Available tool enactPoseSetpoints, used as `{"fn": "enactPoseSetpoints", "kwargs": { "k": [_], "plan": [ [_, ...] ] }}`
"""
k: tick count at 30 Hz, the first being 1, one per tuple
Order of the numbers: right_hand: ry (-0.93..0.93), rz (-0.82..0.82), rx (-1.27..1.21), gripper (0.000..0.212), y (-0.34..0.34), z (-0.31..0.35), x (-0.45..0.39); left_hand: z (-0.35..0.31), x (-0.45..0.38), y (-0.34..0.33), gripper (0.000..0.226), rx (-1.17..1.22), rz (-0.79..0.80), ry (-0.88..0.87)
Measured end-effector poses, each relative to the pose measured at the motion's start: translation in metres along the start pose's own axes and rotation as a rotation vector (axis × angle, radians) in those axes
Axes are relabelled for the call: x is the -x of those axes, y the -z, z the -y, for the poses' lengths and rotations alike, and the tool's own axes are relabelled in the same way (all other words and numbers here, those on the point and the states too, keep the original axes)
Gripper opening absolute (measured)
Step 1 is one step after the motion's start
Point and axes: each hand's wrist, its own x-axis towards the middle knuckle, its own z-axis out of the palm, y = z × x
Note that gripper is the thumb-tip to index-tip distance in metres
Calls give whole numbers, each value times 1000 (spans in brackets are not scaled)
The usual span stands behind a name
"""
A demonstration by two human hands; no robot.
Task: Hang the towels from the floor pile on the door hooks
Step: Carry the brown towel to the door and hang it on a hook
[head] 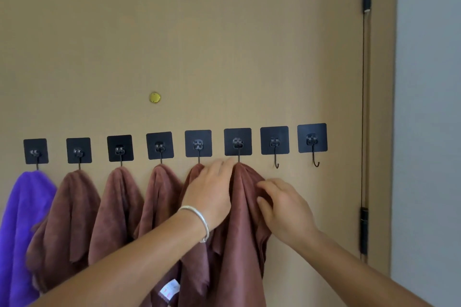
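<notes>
Towel going on sixth hook.
Left hand flat and open against door, steadying top; right hand pinching cloth to keep loop on.

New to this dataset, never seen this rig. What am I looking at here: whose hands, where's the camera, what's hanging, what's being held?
There is no robot here. A person wears one wide-angle camera on the head, so the single picture looks forward along their own bare arms at a tan door.

Eight black stick-on hooks run in a row across it. Counting from the left, the first carries a purple towel, the next five carry brown towels, and the last two hooks are bare.

Both hands are on the sixth hook's brown towel. The left hand, with a silver bangle on the wrist, lies along the towel's left edge near the hook with its fingers fairly straight. The right hand pinches a fold on its right side.
</notes>
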Motion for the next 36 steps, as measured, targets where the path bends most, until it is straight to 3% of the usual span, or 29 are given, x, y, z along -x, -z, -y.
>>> {"fn": "enactPoseSetpoints", "kwargs": {
  "k": [6, 10, 22, 36],
  "plan": [
    [-34, -154, 131, 44, 32, -13, 4, -9, -4, -12, 64, -187, -52, -133],
    [-93, -129, 291, 50, 53, -18, 12, -15, -12, -21, 71, -167, -7, -164],
    [-397, 23, 748, 56, 125, 4, 70, -76, -26, -46, 75, 150, -18, -492],
    [-748, -62, 1103, 56, 224, 117, 181, -182, 44, 9, 72, 586, 13, -832]
  ]
}}
